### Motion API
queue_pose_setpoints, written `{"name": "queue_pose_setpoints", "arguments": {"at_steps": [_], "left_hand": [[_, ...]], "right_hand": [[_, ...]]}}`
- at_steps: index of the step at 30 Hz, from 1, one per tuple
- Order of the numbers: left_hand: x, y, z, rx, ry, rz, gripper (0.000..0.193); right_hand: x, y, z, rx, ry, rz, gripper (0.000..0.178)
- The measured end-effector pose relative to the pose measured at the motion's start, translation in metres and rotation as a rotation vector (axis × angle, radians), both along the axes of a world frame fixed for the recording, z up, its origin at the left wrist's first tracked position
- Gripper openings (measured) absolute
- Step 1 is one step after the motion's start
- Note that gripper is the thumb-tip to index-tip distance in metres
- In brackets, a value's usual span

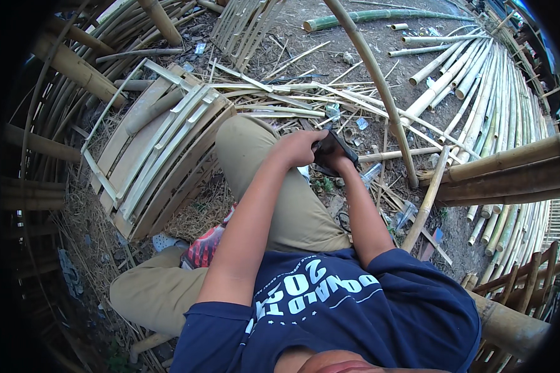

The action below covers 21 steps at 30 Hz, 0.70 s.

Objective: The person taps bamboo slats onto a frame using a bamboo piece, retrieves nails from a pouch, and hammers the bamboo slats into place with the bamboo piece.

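Observation:
Above my raised knee, both hands meet at a black, glove-like item (330, 168). My left hand (297, 148) is closed, its fingers pinching the item's near-left edge. The black material wraps around my right hand (338, 155), with some skin showing in the middle. It hides the right fingers, and I cannot make out the item's exact kind. Just left of my knee stands a slatted bamboo frame (162, 143) with pale strips across its top.
A bamboo pole (379, 78) slants down just beyond my right hand. Long cut bamboo poles (479, 99) lie fanned out at the right. Split strips (286, 99) and litter cover the ground ahead. A thick bamboo beam (510, 155) juts in from the right.

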<state>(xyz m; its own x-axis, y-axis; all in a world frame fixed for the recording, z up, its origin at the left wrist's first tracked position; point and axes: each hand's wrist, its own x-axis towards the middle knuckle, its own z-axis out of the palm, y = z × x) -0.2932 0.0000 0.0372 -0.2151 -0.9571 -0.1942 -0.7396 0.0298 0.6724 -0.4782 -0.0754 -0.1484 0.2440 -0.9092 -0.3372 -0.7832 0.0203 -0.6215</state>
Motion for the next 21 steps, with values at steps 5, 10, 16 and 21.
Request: {"name": "queue_pose_setpoints", "arguments": {"at_steps": [5,10,16,21], "left_hand": [[0.003,0.000,-0.003,0.038,-0.078,-0.016,0.070],[0.005,0.002,-0.004,0.044,-0.104,0.011,0.064],[-0.003,0.001,0.009,0.075,-0.118,-0.003,0.061],[0.000,0.002,0.007,0.074,-0.162,-0.027,0.059]], "right_hand": [[0.000,0.009,0.060,0.227,-0.206,-0.126,0.048],[-0.010,0.004,0.099,0.455,-0.481,-0.065,0.042],[-0.027,-0.012,0.081,0.403,-0.375,-0.062,0.040],[-0.021,-0.002,0.086,0.365,-0.357,-0.030,0.039]]}}
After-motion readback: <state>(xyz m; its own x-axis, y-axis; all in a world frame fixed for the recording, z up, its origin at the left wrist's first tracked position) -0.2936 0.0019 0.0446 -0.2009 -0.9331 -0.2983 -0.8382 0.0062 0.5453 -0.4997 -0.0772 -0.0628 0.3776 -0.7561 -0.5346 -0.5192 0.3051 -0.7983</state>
